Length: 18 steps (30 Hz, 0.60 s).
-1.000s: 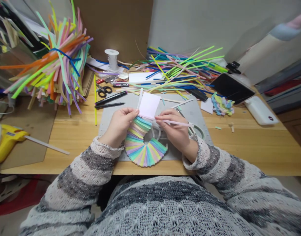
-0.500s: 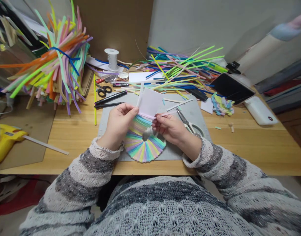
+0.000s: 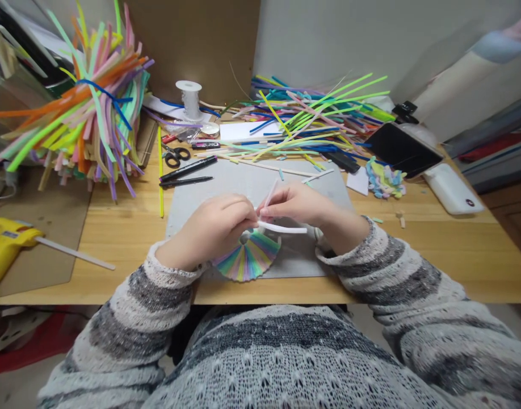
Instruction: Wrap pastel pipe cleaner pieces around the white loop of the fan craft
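Note:
Over the grey mat, my left hand (image 3: 220, 227) and my right hand (image 3: 301, 207) meet fingertip to fingertip, both pinched closed. Between them is a white pipe cleaner (image 3: 286, 229); one stretch juts right below my right fingers, and a pale stem (image 3: 270, 193) sticks up above them. Whether these are one piece I cannot tell. Just below my fingers lies a pastel striped pipe-cleaner disc (image 3: 248, 258), its upper part hidden by my left hand. The exact grip of my left fingertips is partly covered.
The grey cutting mat (image 3: 315, 258) lies on the wooden table (image 3: 414, 267). Black-handled scissors (image 3: 175, 156) and black markers (image 3: 190, 169) sit at left, near a yellow glue gun (image 3: 9, 244). Loose pipe cleaners (image 3: 320, 116) heap at the back; a phone (image 3: 403, 150) stands right.
The white card with its pale edging, held up flat before, no longer shows its face. My hands have come together, and the pale strip now points right. My right hand covers the grey-handled scissors.

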Available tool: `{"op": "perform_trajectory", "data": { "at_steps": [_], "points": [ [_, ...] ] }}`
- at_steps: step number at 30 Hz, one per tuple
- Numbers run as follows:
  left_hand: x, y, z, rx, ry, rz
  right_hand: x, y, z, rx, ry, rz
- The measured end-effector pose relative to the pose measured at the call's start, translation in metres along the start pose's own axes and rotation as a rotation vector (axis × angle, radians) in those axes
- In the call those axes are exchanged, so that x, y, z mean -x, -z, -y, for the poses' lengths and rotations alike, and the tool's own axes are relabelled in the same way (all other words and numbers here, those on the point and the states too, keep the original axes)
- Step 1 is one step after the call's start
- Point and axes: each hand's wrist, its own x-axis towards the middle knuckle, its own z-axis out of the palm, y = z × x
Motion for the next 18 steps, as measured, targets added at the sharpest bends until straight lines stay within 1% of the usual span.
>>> {"op": "perform_trajectory", "data": {
  "at_steps": [4, 7, 10, 14, 18],
  "points": [
    [-0.007, -0.005, -0.002, -0.182, 0.007, 0.087, -0.003, 0.006, 0.009, 0.155, 0.035, -0.067],
    [-0.015, -0.010, -0.003, -0.287, -0.010, 0.143, -0.002, 0.012, 0.017, 0.207, 0.064, -0.060],
    [-0.024, -0.015, -0.003, -0.367, 0.020, 0.155, 0.002, 0.017, 0.020, 0.273, 0.044, -0.068],
    [-0.032, -0.021, -0.007, -0.471, 0.089, 0.147, 0.005, 0.015, 0.012, 0.390, 0.026, -0.143],
    [-0.034, -0.028, -0.012, -0.494, 0.134, 0.152, 0.006, 0.007, -0.002, 0.455, 0.108, -0.225]
  ]
}}
